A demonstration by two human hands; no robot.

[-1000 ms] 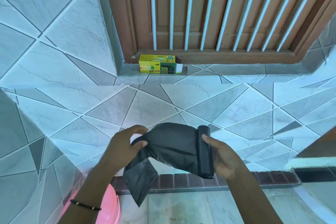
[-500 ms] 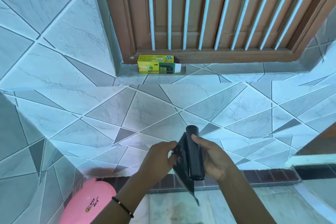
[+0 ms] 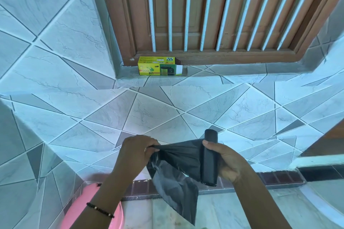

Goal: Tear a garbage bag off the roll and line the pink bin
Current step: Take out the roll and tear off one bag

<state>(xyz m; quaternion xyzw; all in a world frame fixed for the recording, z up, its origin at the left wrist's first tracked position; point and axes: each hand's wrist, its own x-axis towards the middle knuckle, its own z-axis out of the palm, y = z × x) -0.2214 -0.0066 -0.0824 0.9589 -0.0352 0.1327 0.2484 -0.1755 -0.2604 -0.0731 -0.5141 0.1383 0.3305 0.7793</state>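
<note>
Roll (image 3: 210, 158) gripped upright in right hand (image 3: 228, 161); bag (image 3: 176, 169) edge pinched by left hand (image 3: 135, 152), stretched taut; bin (image 3: 81, 210) below left.

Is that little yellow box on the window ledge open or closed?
Open. The yellow bin-bag box lies on its side on the tiled ledge, and the white flaps at its right end stick outward.

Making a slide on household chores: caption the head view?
Left hand pulls a black bag taut from the roll held in right hand.
</note>
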